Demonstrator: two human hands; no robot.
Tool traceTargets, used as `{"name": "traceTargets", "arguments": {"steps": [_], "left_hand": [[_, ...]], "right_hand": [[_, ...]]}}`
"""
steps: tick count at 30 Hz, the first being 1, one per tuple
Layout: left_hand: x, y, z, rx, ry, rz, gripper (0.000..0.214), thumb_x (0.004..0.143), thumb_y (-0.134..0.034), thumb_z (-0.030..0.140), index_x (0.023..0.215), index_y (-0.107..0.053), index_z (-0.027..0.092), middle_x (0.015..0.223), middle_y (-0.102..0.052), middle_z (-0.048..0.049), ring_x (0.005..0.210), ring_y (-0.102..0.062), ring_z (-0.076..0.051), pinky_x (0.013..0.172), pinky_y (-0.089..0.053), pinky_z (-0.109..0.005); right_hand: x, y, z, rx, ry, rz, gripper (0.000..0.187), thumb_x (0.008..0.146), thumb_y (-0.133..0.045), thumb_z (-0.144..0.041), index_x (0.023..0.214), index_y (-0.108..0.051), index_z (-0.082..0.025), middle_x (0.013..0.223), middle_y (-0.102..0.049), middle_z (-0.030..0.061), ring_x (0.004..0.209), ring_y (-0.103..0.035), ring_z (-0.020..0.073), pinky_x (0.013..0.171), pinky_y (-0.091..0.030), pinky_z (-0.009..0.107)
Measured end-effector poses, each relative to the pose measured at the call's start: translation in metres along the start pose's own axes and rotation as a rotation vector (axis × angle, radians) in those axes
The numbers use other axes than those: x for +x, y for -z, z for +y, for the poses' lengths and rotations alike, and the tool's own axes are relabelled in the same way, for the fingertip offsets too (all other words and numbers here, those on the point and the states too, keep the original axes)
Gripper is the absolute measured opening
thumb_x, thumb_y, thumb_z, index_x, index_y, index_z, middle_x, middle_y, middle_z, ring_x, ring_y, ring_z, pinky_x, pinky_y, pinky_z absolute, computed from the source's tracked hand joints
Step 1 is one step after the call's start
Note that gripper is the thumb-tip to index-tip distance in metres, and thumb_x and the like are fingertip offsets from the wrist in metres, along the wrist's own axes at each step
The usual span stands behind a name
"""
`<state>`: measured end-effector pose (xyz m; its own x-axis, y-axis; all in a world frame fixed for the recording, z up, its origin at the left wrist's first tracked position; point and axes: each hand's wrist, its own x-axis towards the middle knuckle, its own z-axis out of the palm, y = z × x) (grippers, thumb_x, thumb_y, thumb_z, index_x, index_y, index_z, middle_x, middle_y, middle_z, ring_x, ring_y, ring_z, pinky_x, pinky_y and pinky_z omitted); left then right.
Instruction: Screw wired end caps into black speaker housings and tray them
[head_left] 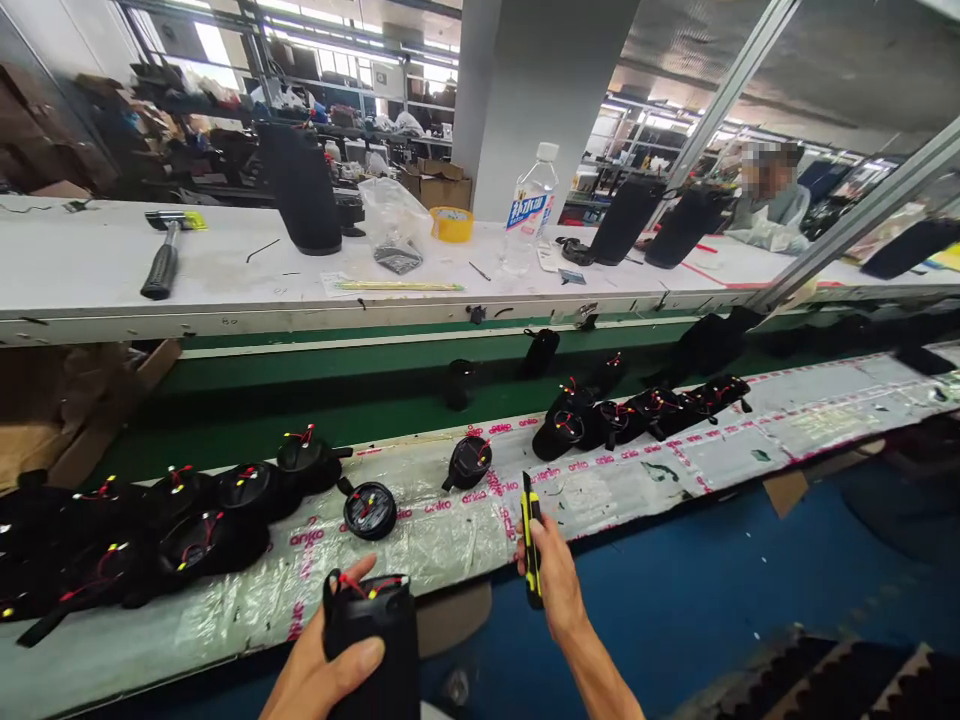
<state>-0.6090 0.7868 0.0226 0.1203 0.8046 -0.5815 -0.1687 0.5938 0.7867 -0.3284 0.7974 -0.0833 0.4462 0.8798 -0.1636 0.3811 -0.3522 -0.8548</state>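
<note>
My left hand [322, 665] is wrapped round a black fabric-covered speaker body [373, 640] at the bottom of the view; red wires show at its open top. My right hand [559, 580] grips a yellow and black tool [531, 540], held upright over the near edge of the plastic-covered bench [450, 540]. Just beyond my hands lie two round black speaker parts with red wires, one [370, 510] nearer the left hand and one [470, 462] farther back.
Several more black speaker parts are piled at the left [150, 530] and at the centre right [637, 412]. A green conveyor belt [315, 395] runs behind. The far white bench holds a hammer [161, 262], water bottle [531, 205], tape roll [451, 224] and black speakers [301, 185]. A person [772, 200] sits far right.
</note>
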Motion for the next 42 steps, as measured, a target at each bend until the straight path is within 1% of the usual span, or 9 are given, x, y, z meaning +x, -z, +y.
{"name": "traceTargets", "arguments": {"steps": [2, 3, 6, 9, 15, 21, 26, 38, 42], "left_hand": [[-0.004, -0.008, 0.007, 0.01, -0.035, -0.009, 0.109, 0.059, -0.088, 0.057, 0.152, -0.04, 0.027, 0.11, -0.078, -0.0066, 0.094, -0.072, -0.031, 0.08, -0.057, -0.036], [-0.005, -0.009, 0.009, 0.029, -0.048, -0.01, 0.108, 0.059, -0.088, 0.056, 0.152, -0.041, 0.026, 0.11, -0.078, -0.0065, 0.093, -0.072, -0.03, 0.08, -0.057, -0.036], [-0.006, -0.009, 0.012, 0.111, -0.102, -0.02, 0.106, 0.058, -0.088, 0.057, 0.149, -0.043, 0.025, 0.109, -0.078, -0.0061, 0.093, -0.072, -0.03, 0.082, -0.056, -0.036], [-0.006, -0.006, 0.013, 0.218, -0.162, -0.012, 0.102, 0.059, -0.087, 0.059, 0.146, -0.046, 0.023, 0.107, -0.078, -0.0057, 0.097, -0.071, -0.03, 0.09, -0.052, -0.036], [-0.01, -0.005, 0.018, 0.27, -0.18, 0.003, 0.098, 0.061, -0.086, 0.059, 0.143, -0.044, 0.023, 0.1, -0.075, -0.0018, 0.096, -0.068, -0.027, 0.088, -0.051, -0.034], [-0.009, -0.003, 0.017, 0.303, -0.214, 0.066, 0.096, 0.058, -0.086, 0.06, 0.138, -0.05, 0.022, 0.103, -0.077, -0.0027, 0.091, -0.069, -0.026, 0.083, -0.053, -0.032], [-0.008, -0.002, 0.016, 0.344, -0.267, 0.119, 0.093, 0.058, -0.085, 0.058, 0.136, -0.052, 0.02, 0.11, -0.076, -0.0058, 0.102, -0.07, -0.031, 0.093, -0.052, -0.036], [-0.005, -0.001, 0.019, 0.357, -0.274, 0.141, 0.089, 0.059, -0.084, 0.057, 0.134, -0.054, 0.021, 0.104, -0.076, -0.0052, 0.091, -0.07, -0.032, 0.083, -0.054, -0.038], [-0.003, 0.0, 0.016, 0.398, -0.32, 0.183, 0.084, 0.059, -0.085, 0.054, 0.131, -0.057, 0.022, 0.108, -0.074, -0.0059, 0.094, -0.07, -0.033, 0.088, -0.053, -0.041]], "right_hand": [[-0.047, -0.001, -0.017, 0.014, 0.071, 0.002, 0.055, 0.102, -0.045, -0.062, 0.135, -0.06, -0.02, 0.089, -0.075, 0.005, 0.07, -0.07, 0.0204, 0.063, -0.058, 0.03], [-0.069, -0.002, -0.026, -0.036, 0.211, 0.063, 0.054, 0.1, -0.049, -0.062, 0.135, -0.06, -0.023, 0.099, -0.077, 0.0072, 0.075, -0.072, 0.0212, 0.068, -0.059, 0.03], [-0.112, -0.012, -0.053, -0.181, 0.569, 0.093, 0.046, 0.108, -0.03, -0.054, 0.132, -0.059, -0.029, 0.106, -0.078, 0.0046, 0.08, -0.075, 0.0189, 0.076, -0.059, 0.028], [-0.126, -0.02, -0.074, -0.349, 0.716, 0.12, 0.05, 0.111, -0.009, -0.042, 0.131, -0.052, -0.028, 0.096, -0.078, 0.0012, 0.077, -0.077, 0.017, 0.068, -0.058, 0.026], [-0.12, -0.017, -0.088, -0.563, 0.904, 0.048, 0.041, 0.112, -0.017, -0.044, 0.119, -0.053, -0.025, 0.073, -0.069, -0.0045, 0.053, -0.069, 0.0138, 0.042, -0.045, 0.029], [-0.121, -0.025, -0.088, -0.62, 0.941, 0.083, 0.04, 0.112, -0.017, -0.038, 0.116, -0.054, -0.023, 0.068, -0.065, -0.0043, 0.047, -0.065, 0.0127, 0.04, -0.04, 0.03], [-0.125, -0.031, -0.088, -0.626, 0.88, 0.117, 0.045, 0.112, -0.013, -0.039, 0.114, -0.055, -0.024, 0.069, -0.066, -0.0032, 0.049, -0.067, 0.0136, 0.04, -0.039, 0.03], [-0.126, -0.036, -0.086, -0.567, 0.863, 0.06, 0.039, 0.112, -0.018, -0.039, 0.118, -0.053, -0.024, 0.073, -0.07, -0.0027, 0.054, -0.07, 0.0134, 0.042, -0.043, 0.029], [-0.133, -0.044, -0.085, -0.607, 0.791, 0.162, 0.037, 0.112, -0.02, -0.039, 0.119, -0.053, -0.024, 0.077, -0.071, -0.0005, 0.056, -0.07, 0.0153, 0.046, -0.044, 0.03]]}}
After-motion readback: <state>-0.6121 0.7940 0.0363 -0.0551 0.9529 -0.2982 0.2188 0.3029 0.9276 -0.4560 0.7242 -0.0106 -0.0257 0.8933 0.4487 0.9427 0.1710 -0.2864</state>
